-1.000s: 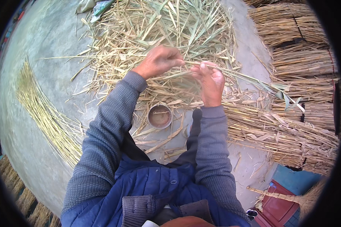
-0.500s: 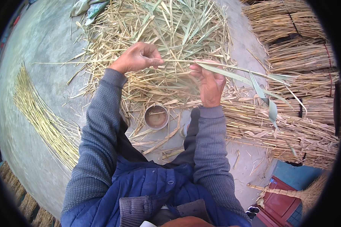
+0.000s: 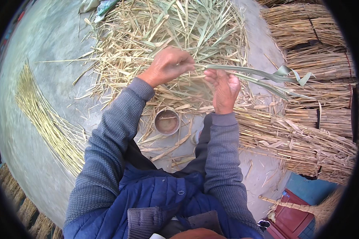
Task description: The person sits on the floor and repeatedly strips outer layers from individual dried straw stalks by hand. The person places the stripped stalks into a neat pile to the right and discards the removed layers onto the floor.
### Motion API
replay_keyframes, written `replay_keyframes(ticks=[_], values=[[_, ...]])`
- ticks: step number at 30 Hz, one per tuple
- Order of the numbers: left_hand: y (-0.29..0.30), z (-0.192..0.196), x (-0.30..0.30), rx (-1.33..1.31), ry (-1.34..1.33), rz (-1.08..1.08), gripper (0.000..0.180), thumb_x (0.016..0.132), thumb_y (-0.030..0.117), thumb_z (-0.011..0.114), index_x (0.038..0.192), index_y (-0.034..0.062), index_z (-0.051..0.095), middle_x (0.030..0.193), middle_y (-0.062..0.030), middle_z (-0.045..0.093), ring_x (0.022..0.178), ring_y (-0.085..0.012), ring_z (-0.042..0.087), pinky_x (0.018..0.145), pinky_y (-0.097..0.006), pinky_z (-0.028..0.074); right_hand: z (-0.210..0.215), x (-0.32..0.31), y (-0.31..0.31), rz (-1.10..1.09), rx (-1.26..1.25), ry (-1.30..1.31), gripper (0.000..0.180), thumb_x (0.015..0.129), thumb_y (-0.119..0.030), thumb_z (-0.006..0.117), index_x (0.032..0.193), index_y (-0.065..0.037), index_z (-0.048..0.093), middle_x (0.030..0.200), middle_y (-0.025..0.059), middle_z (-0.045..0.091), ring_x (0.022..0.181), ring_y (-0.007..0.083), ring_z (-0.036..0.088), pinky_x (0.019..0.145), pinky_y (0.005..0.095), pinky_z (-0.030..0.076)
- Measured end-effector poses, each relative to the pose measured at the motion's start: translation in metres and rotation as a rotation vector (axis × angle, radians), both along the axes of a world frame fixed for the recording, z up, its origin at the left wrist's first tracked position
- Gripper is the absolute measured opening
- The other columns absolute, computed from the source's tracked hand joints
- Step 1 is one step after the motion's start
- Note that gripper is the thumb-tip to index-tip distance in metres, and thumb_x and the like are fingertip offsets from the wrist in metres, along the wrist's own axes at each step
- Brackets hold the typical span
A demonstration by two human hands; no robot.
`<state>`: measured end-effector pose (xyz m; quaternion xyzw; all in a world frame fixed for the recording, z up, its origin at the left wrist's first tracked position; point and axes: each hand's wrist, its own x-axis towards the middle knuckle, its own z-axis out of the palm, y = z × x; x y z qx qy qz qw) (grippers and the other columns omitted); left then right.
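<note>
Your left hand (image 3: 166, 67) has moved toward 3 o'clock, fingers (image 3: 186, 64) pinching a stalk (image 3: 68, 60). Your right hand (image 3: 224, 88) lightly holds its leaf (image 3: 249, 71).

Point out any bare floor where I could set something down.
At left, bare floor lies between the yellowish bundle and the leaf pile, though the held stalk reaches over it. A smaller, lightly littered patch separates the right sleeve from the stacked bundles. It's crowded far right and beneath the left hand, where the pile spreads.
</note>
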<state>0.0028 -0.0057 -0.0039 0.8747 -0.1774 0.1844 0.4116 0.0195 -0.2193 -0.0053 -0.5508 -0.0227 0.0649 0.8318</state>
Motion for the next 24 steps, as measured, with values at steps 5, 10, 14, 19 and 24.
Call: replay_keyframes(ticks=[5, 10, 14, 19, 24], values=[[-0.001, -0.004, -0.002, -0.018, -0.135, 0.103, 0.015, 0.078, 0.021, 0.081, 0.08, 0.0086, 0.074, 0.077, -0.0054, 0.071, 0.07, -0.023, 0.066, 0.062, -0.036, 0.049, -0.001, -0.002, 0.002, -0.041, -0.043, 0.0, 0.038, 0.095, -0.021, 0.07, 0.105, 0.013, 0.056, 0.094, 0.0238, 0.07, 0.077, 0.0253, 0.073, 0.067, 0.0297, 0.061], [-0.003, 0.005, -0.007, -0.348, 0.13, 0.167, 0.013, 0.08, 0.017, 0.082, 0.082, 0.0058, 0.075, 0.08, -0.0054, 0.072, 0.075, -0.0149, 0.068, 0.066, -0.029, 0.054, -0.01, 0.003, 0.001, -0.052, -0.072, 0.024, 0.034, 0.097, -0.021, 0.068, 0.105, 0.01, 0.057, 0.092, 0.0213, 0.07, 0.076, 0.0221, 0.073, 0.066, 0.0277, 0.061], [0.045, 0.014, -0.001, -0.618, 0.116, 0.361, 0.009, 0.086, 0.012, 0.077, 0.091, 0.0057, 0.073, 0.083, -0.0048, 0.074, 0.077, -0.0106, 0.07, 0.07, -0.026, 0.057, -0.012, 0.012, -0.008, -0.078, -0.134, 0.026, 0.031, 0.098, -0.02, 0.066, 0.105, 0.009, 0.058, 0.09, 0.0188, 0.07, 0.076, 0.0203, 0.073, 0.065, 0.0255, 0.06], [0.08, 0.004, -0.004, 0.616, 0.01, 0.747, 0.028, 0.088, 0.031, 0.073, 0.103, 0.0076, 0.07, 0.089, -0.0059, 0.072, 0.083, -0.0217, 0.063, 0.075, -0.036, 0.042, -0.011, 0.008, -0.004, 0.037, -0.093, 0.005, 0.029, 0.097, -0.019, 0.067, 0.107, 0.007, 0.058, 0.093, 0.0187, 0.07, 0.08, 0.0224, 0.073, 0.069, 0.0283, 0.061], [0.026, -0.007, 0.001, -0.032, 0.138, 0.085, 0.026, 0.087, 0.031, 0.076, 0.092, 0.0057, 0.073, 0.083, -0.0057, 0.072, 0.079, -0.0205, 0.066, 0.074, -0.035, 0.048, -0.011, 0.001, 0.02, 0.089, -0.042, 0.011, 0.03, 0.096, -0.019, 0.068, 0.11, 0.005, 0.057, 0.096, 0.0182, 0.07, 0.084, 0.0231, 0.073, 0.07, 0.0283, 0.06]])
